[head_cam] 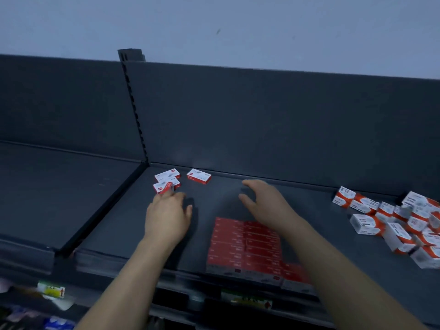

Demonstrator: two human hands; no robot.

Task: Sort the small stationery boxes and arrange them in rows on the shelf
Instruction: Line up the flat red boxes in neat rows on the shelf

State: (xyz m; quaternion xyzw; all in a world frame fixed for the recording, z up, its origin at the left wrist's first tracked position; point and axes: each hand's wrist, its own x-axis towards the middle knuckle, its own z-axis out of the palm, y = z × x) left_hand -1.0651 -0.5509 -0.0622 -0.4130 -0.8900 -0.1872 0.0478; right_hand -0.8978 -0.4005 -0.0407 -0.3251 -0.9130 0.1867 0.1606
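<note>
The dark shelf carries a neat block of red boxes at its near edge and a loose pile of white-and-orange boxes at the right. The right hand hovers beyond the block, fingers spread and holding nothing. The left hand reaches the far-left cluster. Its fingers touch the nearest small box, but I cannot tell whether they grip it.

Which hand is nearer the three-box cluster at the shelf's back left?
Left. The left hand reaches the three-box cluster with its fingertips; the right hand hovers to its right, past the lone box.
</note>
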